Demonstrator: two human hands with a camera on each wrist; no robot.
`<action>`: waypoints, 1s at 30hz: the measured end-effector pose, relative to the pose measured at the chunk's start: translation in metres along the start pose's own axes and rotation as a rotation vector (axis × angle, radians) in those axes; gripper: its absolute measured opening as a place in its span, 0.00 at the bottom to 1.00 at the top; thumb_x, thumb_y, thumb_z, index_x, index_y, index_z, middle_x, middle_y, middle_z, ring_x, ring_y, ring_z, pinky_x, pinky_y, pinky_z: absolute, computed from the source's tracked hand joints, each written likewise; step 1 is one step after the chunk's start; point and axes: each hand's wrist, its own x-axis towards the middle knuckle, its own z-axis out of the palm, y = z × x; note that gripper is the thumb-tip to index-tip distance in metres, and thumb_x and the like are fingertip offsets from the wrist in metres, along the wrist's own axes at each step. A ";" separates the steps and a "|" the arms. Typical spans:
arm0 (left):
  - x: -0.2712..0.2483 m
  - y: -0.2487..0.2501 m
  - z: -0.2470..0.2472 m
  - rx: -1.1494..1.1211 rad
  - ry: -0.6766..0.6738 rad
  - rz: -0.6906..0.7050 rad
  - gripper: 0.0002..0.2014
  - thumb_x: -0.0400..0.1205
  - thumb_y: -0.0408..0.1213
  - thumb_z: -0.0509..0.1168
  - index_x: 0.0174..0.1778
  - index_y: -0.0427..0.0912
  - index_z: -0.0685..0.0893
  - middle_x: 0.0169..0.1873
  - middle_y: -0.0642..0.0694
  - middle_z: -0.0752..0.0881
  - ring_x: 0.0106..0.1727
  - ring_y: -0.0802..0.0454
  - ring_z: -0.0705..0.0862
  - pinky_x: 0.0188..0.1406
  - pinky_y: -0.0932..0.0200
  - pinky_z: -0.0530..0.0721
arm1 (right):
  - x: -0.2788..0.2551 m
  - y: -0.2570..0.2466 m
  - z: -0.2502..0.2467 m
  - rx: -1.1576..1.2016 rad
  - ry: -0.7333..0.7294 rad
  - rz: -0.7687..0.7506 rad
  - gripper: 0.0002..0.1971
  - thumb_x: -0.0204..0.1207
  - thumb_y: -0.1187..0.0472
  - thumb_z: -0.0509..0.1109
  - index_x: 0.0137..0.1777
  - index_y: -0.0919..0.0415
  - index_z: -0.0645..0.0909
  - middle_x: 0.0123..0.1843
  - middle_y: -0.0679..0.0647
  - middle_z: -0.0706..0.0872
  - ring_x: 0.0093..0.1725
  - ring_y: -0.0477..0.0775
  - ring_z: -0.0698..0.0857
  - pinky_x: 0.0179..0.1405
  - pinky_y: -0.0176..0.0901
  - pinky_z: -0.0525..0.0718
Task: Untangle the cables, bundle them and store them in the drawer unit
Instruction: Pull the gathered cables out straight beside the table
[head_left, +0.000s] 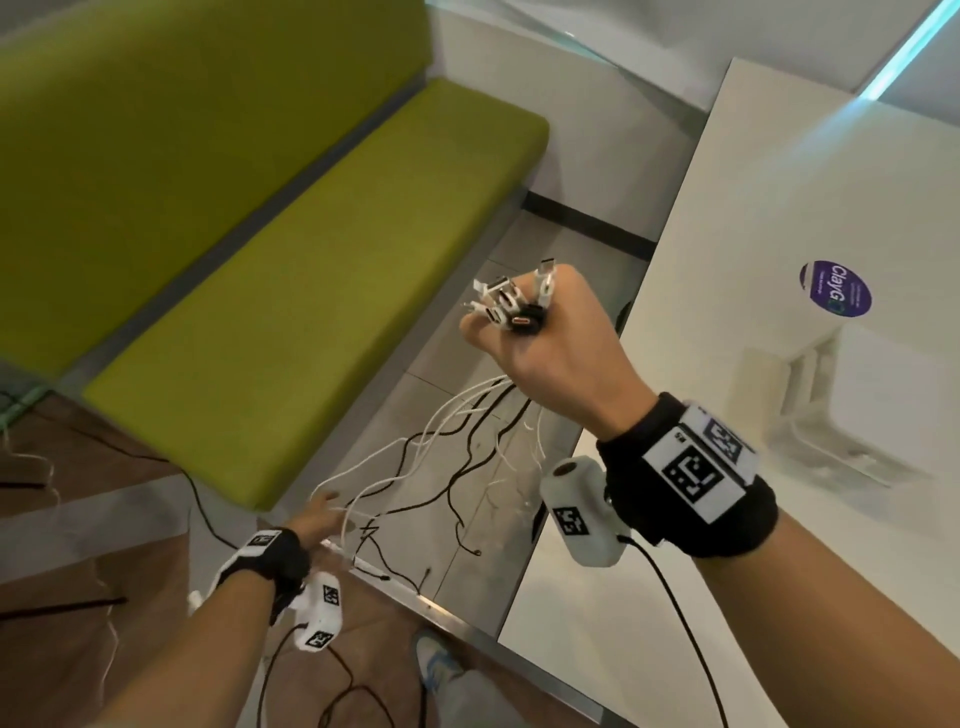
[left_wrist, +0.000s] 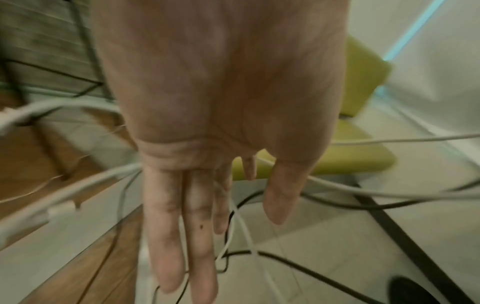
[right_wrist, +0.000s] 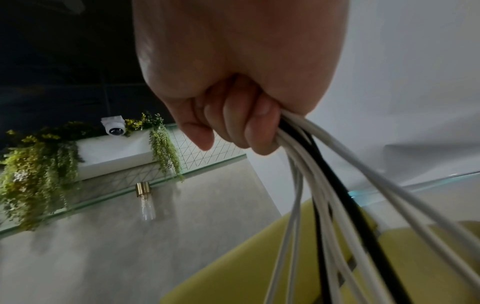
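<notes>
My right hand (head_left: 519, 332) is raised beside the table edge, fisted round a bunch of white and black cables (head_left: 415, 457); their plugs (head_left: 511, 301) stick up out of the fist. In the right wrist view my right hand (right_wrist: 233, 127) has its fingers curled round the strands (right_wrist: 337, 185), which fan out downward. The loose lengths hang toward the floor. My left hand (head_left: 324, 512) is low among them. In the left wrist view my left hand (left_wrist: 197, 226) has straight fingers, with white and black cables (left_wrist: 389, 193) crossing around it. A blurred white plastic unit (head_left: 831, 405) sits on the table.
A green bench (head_left: 311, 260) runs along the left. The white table (head_left: 779, 208), with a purple sticker (head_left: 835, 289), fills the right. Cable ends trail over the grey tile floor (head_left: 519, 249) and a metal floor strip (head_left: 447, 608). My shoe (head_left: 436, 660) is below.
</notes>
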 end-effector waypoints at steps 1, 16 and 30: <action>-0.016 0.018 0.008 0.037 -0.059 0.008 0.28 0.80 0.29 0.70 0.74 0.47 0.70 0.69 0.34 0.78 0.53 0.33 0.86 0.48 0.40 0.88 | -0.002 0.001 0.003 0.010 -0.017 0.001 0.22 0.71 0.68 0.69 0.22 0.55 0.61 0.21 0.50 0.61 0.24 0.46 0.58 0.23 0.49 0.61; 0.004 0.036 0.002 0.344 0.091 0.013 0.24 0.92 0.43 0.46 0.76 0.28 0.70 0.74 0.30 0.74 0.73 0.34 0.74 0.68 0.47 0.75 | -0.007 -0.004 -0.015 -0.012 -0.003 0.026 0.21 0.71 0.68 0.70 0.22 0.62 0.63 0.22 0.62 0.64 0.27 0.58 0.60 0.26 0.51 0.60; -0.003 0.013 -0.007 0.454 0.346 0.099 0.27 0.66 0.33 0.82 0.61 0.42 0.84 0.55 0.40 0.89 0.53 0.42 0.88 0.57 0.49 0.86 | -0.004 -0.012 -0.022 -0.058 0.015 -0.012 0.26 0.70 0.67 0.70 0.22 0.50 0.56 0.21 0.48 0.60 0.25 0.48 0.59 0.23 0.38 0.56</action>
